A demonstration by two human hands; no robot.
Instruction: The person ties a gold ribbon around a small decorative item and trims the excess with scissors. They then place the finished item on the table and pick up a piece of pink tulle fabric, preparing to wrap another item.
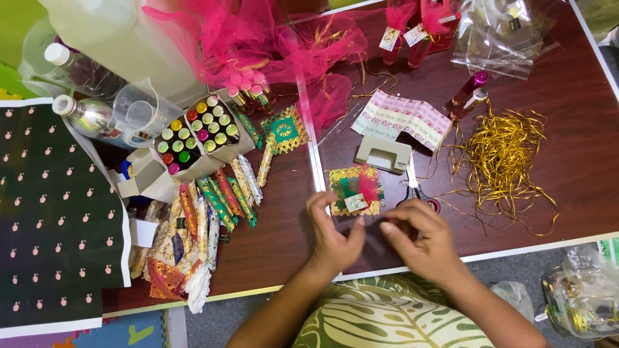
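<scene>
While both hands work at desk (567, 116) centre, left hand (332, 235) pinches the lower edge of a small green-gold pouch (353, 190) w/ pink tuft, fingers narrow. Right hand (422, 241) at 4 o'clock of it, fingers curled close, grip contents unclear. Hole punch (383, 154) at 1 o'clock, gold string pile (506, 158) at 3.

Bare forearms, green leaf-print garment (380, 319)
</scene>
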